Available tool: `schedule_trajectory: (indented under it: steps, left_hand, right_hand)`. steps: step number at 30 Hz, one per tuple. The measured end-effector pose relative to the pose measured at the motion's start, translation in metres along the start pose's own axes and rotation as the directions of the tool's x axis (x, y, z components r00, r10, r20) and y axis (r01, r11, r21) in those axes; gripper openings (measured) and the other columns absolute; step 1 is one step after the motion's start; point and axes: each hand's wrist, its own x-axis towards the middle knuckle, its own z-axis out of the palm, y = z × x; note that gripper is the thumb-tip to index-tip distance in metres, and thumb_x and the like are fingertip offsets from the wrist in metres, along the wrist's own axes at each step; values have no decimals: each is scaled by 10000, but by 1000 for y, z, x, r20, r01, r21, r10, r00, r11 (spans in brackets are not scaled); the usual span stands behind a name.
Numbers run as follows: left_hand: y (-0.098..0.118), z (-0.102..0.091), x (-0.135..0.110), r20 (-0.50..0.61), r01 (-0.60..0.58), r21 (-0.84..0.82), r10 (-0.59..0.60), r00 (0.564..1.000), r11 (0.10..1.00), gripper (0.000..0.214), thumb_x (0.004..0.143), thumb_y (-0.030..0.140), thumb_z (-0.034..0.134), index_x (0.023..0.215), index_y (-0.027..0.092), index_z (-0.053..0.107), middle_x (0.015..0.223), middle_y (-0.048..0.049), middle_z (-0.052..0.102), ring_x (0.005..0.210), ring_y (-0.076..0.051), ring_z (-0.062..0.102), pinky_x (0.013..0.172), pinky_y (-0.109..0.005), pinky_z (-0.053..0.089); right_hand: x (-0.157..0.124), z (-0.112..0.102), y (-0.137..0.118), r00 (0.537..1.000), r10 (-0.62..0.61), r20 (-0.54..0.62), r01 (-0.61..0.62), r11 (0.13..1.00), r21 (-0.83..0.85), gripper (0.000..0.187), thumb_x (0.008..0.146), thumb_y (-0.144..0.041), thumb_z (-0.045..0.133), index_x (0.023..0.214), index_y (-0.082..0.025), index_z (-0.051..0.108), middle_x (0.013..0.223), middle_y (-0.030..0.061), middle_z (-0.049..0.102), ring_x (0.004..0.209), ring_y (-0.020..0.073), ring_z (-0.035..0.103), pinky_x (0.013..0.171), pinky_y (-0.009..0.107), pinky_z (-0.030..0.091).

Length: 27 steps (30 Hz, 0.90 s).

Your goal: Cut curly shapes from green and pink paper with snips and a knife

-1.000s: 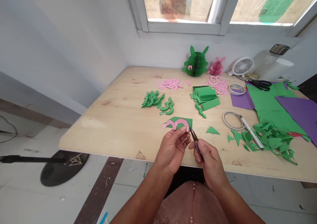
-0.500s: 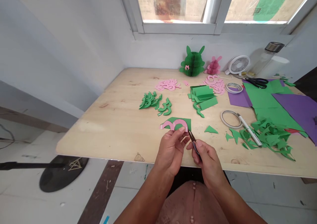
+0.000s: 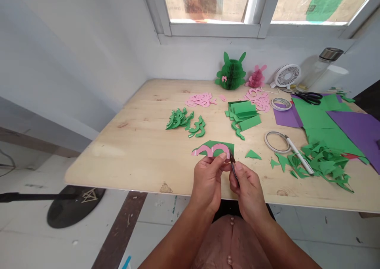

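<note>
The green paper [image 3: 217, 150] is in front of you, above the near part of the table [image 3: 133, 154], with the pink shape [image 3: 210, 151] laid over it. Both point away from your body, just past the fingertips of your left hand [image 3: 209, 180]. That hand is closed in a pinch: the thumb presses on the pink shape near its right-hand end, and the fingers fold in below, so the two sheets sit together.

What has changed in the last moment is the gap. Half a second ago the scissors [image 3: 232, 162] pointed at the paper's lower right corner; now your hands are nearer each other and the blades stand more upright, overlapping the green just beside the pink shape's right end. It looks as if the blades are in place to follow that outline, though you cannot tell from here how far they have bitten, or how wide they are spread.

Your right hand [image 3: 247, 182] is curled round the scissors' handles, just right of and a little below the paper, its fingers near your left ones.

Farther out, a green scrap [image 3: 253, 154] lies to the right. Beyond the paper you have cut green pieces [image 3: 178, 119] on the left and a folded stack [image 3: 244, 112] on the right.
</note>
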Motion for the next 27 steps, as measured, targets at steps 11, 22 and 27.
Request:
schedule_trajectory:
  steps: [11, 22, 27]
  left_hand:
    - [-1, 3, -1, -18, -22, 35, 23, 1000, 999, 213, 597, 218, 804, 626, 121, 617, 635, -9, 608, 647, -120, 567, 700, -269, 438]
    - [-1, 5, -2, -16, -22, 20, 22, 1000, 1000, 213, 579, 219, 812, 628, 123, 629, 639, -10, 612, 641, -118, 566, 685, -266, 446]
    - [-2, 6, -1, -25, -18, 21, 18, 1000, 1000, 213, 571, 216, 811, 623, 124, 626, 630, -7, 607, 641, -120, 569, 685, -267, 444]
  right_hand:
    - [3, 2, 0, 999, 10, -48, -9, 1000, 22, 466, 863, -582, 523, 612, -197, 450, 501, -63, 336, 469, 93, 241, 448, 262, 172]
    - [5, 2, 1, 997, -7, -72, 7, 1000, 9, 477, 859, -579, 534, 585, -206, 423, 493, -62, 331, 466, 95, 245, 450, 264, 180]
    - [5, 1, 1, 997, -18, -80, 17, 1000, -11, 486, 855, -589, 531, 576, -207, 418, 491, -61, 329, 463, 96, 247, 448, 263, 185]
